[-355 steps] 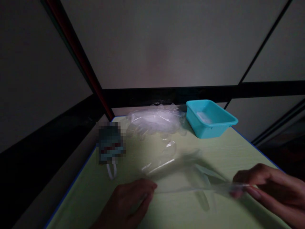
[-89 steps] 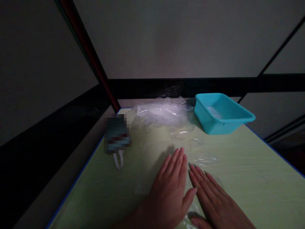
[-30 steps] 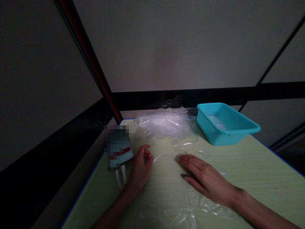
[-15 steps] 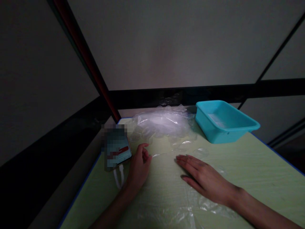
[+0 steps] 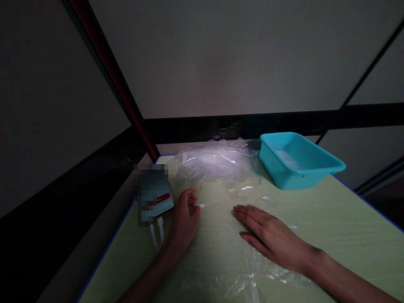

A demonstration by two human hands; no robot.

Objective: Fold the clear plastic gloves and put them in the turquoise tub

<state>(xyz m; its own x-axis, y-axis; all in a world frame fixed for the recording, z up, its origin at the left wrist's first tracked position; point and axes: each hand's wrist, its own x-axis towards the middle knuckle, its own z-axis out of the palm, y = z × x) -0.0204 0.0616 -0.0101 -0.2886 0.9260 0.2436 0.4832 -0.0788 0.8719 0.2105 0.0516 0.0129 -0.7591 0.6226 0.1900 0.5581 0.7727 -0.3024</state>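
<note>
A thin, clear plastic film [image 5: 249, 273] lies spread over the light green tabletop, wrinkled toward the front; its exact kind is hard to make out. My left hand [image 5: 184, 219] has curled fingers, with the film's far edge caught at the thumb tip. Resting flat on the film, my right hand [image 5: 268, 231] has its fingers stretched out and the thumb apart. Beyond both hands sits a heap of clear, crinkled plastic pieces [image 5: 217, 162] with rounded edges, resembling disposable gloves.
A turquoise plastic basin [image 5: 290, 179] stands at the back right. Left of my left hand, a phone [image 5: 160, 202] with a white cable [image 5: 157, 235] leans at the table's edge. Wall panels [image 5: 236, 63] rise behind the table [image 5: 341, 235].
My left hand's fingers have shifted very slightly at the film's edge. The right hand stays flat in the same place.
</note>
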